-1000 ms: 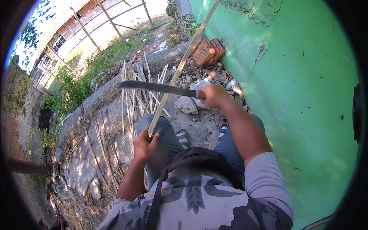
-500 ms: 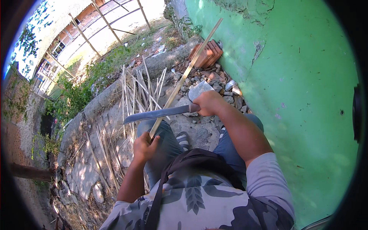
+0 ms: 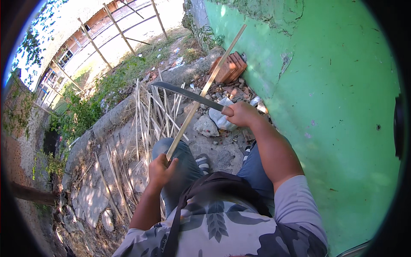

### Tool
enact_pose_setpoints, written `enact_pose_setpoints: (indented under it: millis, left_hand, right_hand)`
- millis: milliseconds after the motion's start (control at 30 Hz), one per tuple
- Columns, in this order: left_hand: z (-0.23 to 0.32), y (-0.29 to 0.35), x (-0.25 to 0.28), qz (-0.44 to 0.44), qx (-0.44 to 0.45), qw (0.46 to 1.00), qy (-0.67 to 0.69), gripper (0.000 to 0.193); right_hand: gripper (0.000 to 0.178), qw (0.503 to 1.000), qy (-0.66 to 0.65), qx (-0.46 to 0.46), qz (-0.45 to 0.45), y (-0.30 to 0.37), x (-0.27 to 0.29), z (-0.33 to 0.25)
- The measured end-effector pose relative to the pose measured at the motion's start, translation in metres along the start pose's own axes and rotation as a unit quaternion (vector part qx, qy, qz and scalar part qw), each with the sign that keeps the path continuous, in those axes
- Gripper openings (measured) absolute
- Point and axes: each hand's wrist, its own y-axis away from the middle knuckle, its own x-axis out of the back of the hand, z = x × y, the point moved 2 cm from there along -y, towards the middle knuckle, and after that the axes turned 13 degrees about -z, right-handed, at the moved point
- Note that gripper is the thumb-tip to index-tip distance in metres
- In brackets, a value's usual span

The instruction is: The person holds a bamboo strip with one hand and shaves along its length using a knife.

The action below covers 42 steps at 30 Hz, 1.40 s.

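My left hand (image 3: 161, 171) is closed round the near end of a long, pale bamboo strip (image 3: 188, 119), just beside my left knee. The strip slants away up and to the right, its far end in front of the green wall. In my right hand (image 3: 242, 114) is the brown handle of a machete (image 3: 181, 91). Its long dark blade points to the left and away from me, crossing the strip at about its middle. Whether the edge touches the strip I cannot tell.
Several split strips (image 3: 155, 109) lie heaped on the ground ahead, with more strips (image 3: 116, 175) to the left. Stones (image 3: 206, 126) and orange bricks (image 3: 230, 67) sit by the green wall (image 3: 338, 115) on my right. A low concrete ledge (image 3: 112, 115) curves along the left.
My right hand has moved away from me and to the right, carrying the machete farther up the strip. The blade's tip has swung away from me. My left hand stays nearly in place.
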Motion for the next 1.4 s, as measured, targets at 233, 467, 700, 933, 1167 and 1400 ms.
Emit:
enact_pose_setpoints:
  millis: [233, 467, 700, 933, 1167, 1400]
  left_hand:
    - [0.001, 0.0, -0.001, -0.005, -0.007, 1.0, -0.012, 0.041]
    - [0.004, 0.002, 0.0, 0.008, -0.001, 1.0, -0.004, 0.039]
    - [0.002, 0.002, 0.001, 0.002, 0.005, 1.0, 0.0, 0.039]
    - [0.0, 0.001, 0.001, -0.01, 0.02, 1.0, -0.002, 0.04]
    - [0.003, 0.001, 0.0, 0.003, -0.004, 1.0, 0.008, 0.041]
    - [0.004, 0.001, 0.0, -0.004, 0.013, 1.0, 0.014, 0.042]
  right_hand:
    - [0.022, 0.988, 0.091, 0.102, -0.065, 0.009, -0.005, -0.038]
    - [0.022, 0.992, 0.082, 0.066, -0.073, 0.006, 0.005, -0.03]
    - [0.031, 0.999, -0.019, 0.022, 0.022, 0.004, 0.008, 0.0]
    - [0.026, 0.996, 0.038, 0.022, -0.081, 0.009, 0.007, -0.028]
    - [0.021, 0.98, 0.134, 0.103, -0.101, 0.011, -0.002, -0.047]
    - [0.029, 0.995, 0.063, 0.031, -0.077, 0.005, 0.007, -0.021]
